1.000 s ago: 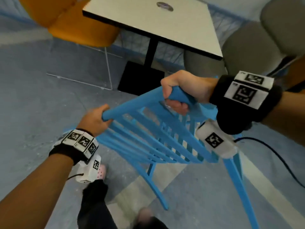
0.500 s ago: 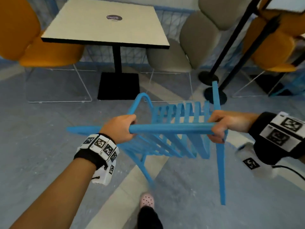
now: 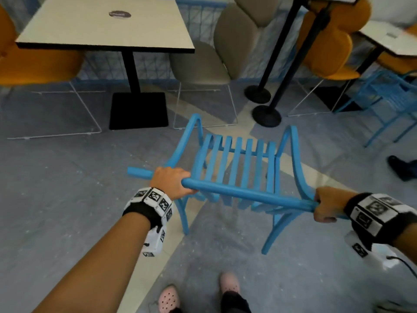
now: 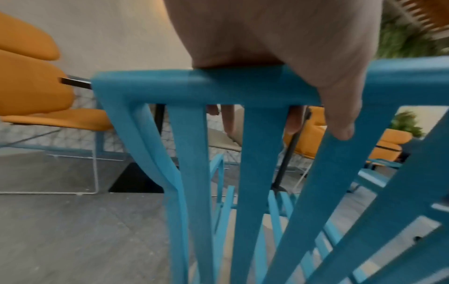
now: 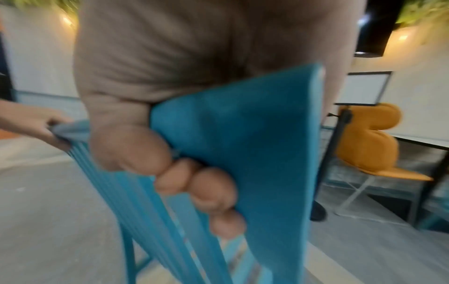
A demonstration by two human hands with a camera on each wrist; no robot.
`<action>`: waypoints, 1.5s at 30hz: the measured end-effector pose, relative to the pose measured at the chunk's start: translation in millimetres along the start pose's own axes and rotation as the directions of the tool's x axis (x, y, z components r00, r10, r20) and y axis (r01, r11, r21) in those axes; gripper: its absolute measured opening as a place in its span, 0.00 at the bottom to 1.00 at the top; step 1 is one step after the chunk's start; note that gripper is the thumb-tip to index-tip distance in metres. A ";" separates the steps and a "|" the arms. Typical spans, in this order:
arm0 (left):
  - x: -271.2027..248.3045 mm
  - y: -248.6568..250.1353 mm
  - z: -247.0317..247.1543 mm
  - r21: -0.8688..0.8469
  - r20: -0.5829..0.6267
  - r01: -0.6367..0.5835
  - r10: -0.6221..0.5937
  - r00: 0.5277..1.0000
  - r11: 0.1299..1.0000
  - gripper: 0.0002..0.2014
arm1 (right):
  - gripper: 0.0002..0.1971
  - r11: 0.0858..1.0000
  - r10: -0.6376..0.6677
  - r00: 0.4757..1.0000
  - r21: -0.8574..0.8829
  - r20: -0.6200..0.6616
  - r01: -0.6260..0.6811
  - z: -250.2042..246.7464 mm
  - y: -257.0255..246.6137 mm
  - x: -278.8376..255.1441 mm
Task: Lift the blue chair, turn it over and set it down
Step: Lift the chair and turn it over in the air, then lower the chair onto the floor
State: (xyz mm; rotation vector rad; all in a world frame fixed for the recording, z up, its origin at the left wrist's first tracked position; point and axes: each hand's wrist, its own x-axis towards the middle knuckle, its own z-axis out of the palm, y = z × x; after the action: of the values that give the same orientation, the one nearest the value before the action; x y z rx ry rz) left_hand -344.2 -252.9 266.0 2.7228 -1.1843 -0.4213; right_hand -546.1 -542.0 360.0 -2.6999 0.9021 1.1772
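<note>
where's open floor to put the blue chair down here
Bare grey floor lies left of the blue chair, short of the table base. Ahead and right are crowded: beige chair, two black stands, another blue chair.

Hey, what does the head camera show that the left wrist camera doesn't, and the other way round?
Only the head view shows the right hand gripping the top rail, the pink shoes and the whole table. Only the left wrist view shows fingertips curled behind the rail and a green plant. Both show the left hand gripping the blue chair.
</note>
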 end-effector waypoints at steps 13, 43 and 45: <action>22.6 133.4 32.7 0.136 0.072 -0.004 -0.005 0.997 0.991 0.17 | 0.07 0.991 -0.017 0.997 0.134 0.069 0.008 101.5 131.7 39.5; -94.8 138.2 76.4 -0.030 -0.248 0.280 -0.278 0.928 0.960 0.11 | 0.18 0.779 -0.593 0.612 -0.181 -0.523 0.600 133.7 84.0 55.1; -106.2 134.3 78.5 -0.050 -0.277 0.347 -0.347 0.896 0.937 0.10 | 0.18 0.742 -0.643 0.569 -0.232 -0.512 0.629 126.2 71.9 64.5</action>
State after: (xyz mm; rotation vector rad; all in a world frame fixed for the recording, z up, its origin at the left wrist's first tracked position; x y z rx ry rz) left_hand -530.7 -267.8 244.5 2.8725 -0.6272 -0.0602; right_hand -632.2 -598.1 238.7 -2.9938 -0.1531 0.2209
